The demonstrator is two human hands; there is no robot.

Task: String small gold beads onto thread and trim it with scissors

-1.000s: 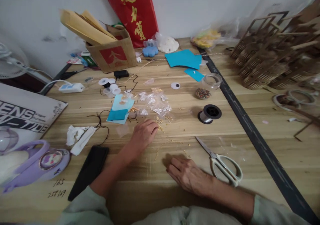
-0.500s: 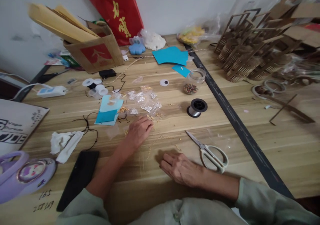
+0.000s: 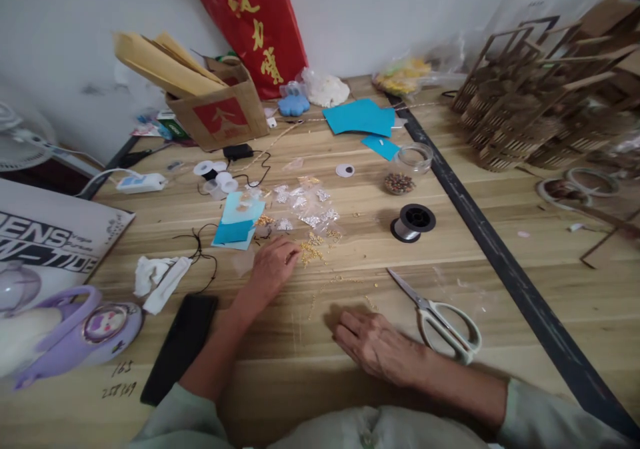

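Note:
My left hand (image 3: pixel 274 262) rests on the wooden table with its fingers drawn together. Its fingertips are at the left edge of a small pile of gold beads (image 3: pixel 313 250), and whatever they pinch is too small to make out. My right hand (image 3: pixel 369 344) lies lower on the table, knuckles up and fingers curled under, so its fingertips are hidden. Just above it is a thin gold chain (image 3: pixel 340 279) laid in a curve. To its right lie scissors (image 3: pixel 435 316) with pale handles, blades apart. Small clear bags (image 3: pixel 307 202) of silver-coloured pieces sit beyond the beads.
A spool of wire (image 3: pixel 413 222) and a clear jar with mottled beads (image 3: pixel 399 182) stand right of centre. Blue cards (image 3: pixel 235 230), a black phone (image 3: pixel 180 346) and a purple container (image 3: pixel 95 336) are at left. Several wooden baskets (image 3: pixel 545 112) crowd the back right.
My left hand has drawn left from the gold beads, uncovering more of the pile. My right hand stays by the chain. The view has turned left, so everything appears shifted right.

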